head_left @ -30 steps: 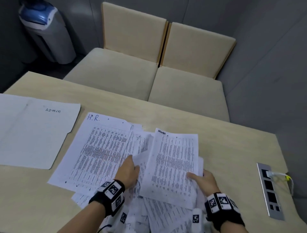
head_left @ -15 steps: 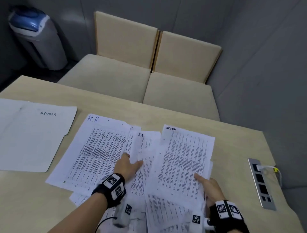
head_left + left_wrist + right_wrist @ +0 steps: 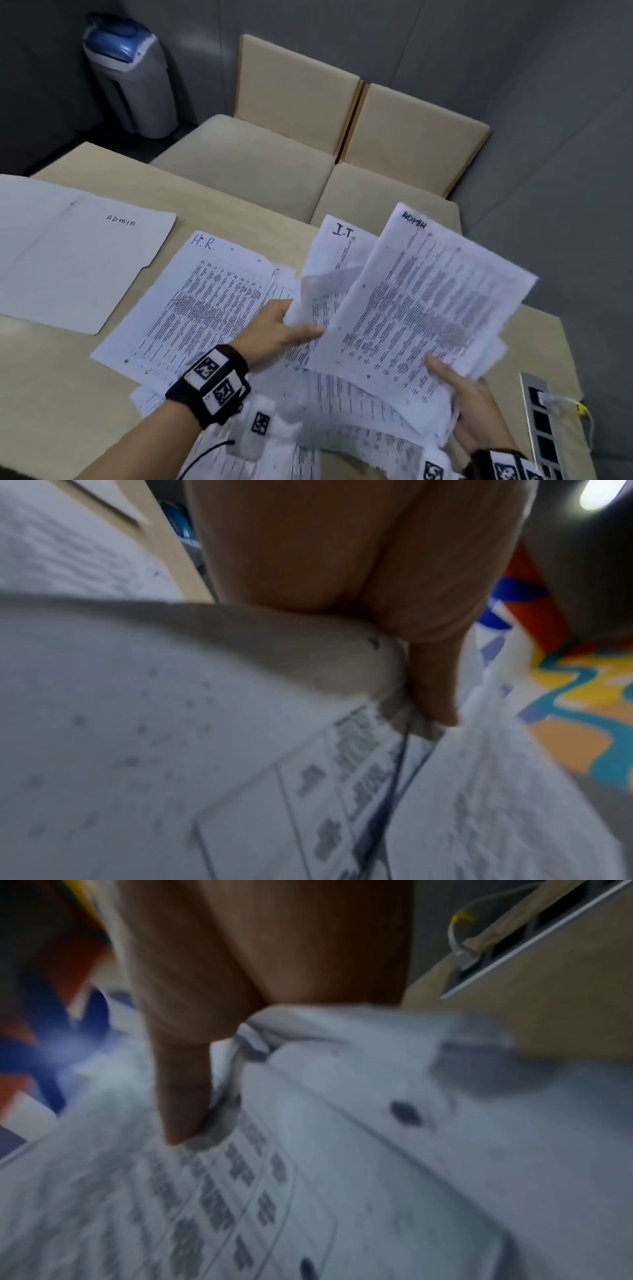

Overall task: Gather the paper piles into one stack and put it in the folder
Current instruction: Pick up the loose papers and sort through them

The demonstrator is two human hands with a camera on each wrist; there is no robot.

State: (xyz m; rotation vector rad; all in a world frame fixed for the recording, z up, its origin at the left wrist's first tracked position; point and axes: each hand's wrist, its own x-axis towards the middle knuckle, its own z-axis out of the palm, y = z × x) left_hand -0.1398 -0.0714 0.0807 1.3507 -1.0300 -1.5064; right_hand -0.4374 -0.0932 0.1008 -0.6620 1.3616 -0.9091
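Note:
A bundle of printed sheets topped by a page marked ADMIN (image 3: 421, 301) is raised and tilted above the table; my right hand (image 3: 459, 394) grips its lower right edge, thumb on top (image 3: 181, 1096). My left hand (image 3: 284, 329) pinches the lower corner of sheets marked I.T. (image 3: 329, 274) just behind it, thumb pressing on paper (image 3: 435, 680). A pile headed H.R. (image 3: 202, 301) lies flat on the table to the left. More loose sheets (image 3: 342, 425) lie under my wrists. The white folder marked ADMIN (image 3: 68, 253) lies closed at the far left.
The beige table (image 3: 44, 404) carries a metal socket strip (image 3: 544, 425) with a plugged cable at the right edge. Two beige chairs (image 3: 260, 150) stand beyond the far edge. A grey bin with a blue lid (image 3: 133, 72) stands at the back left.
Both hands have lifted the ADMIN and I.T. sheets off the table, up and to the right; the I.T. heading now shows. The H.R. pile and folder stayed put.

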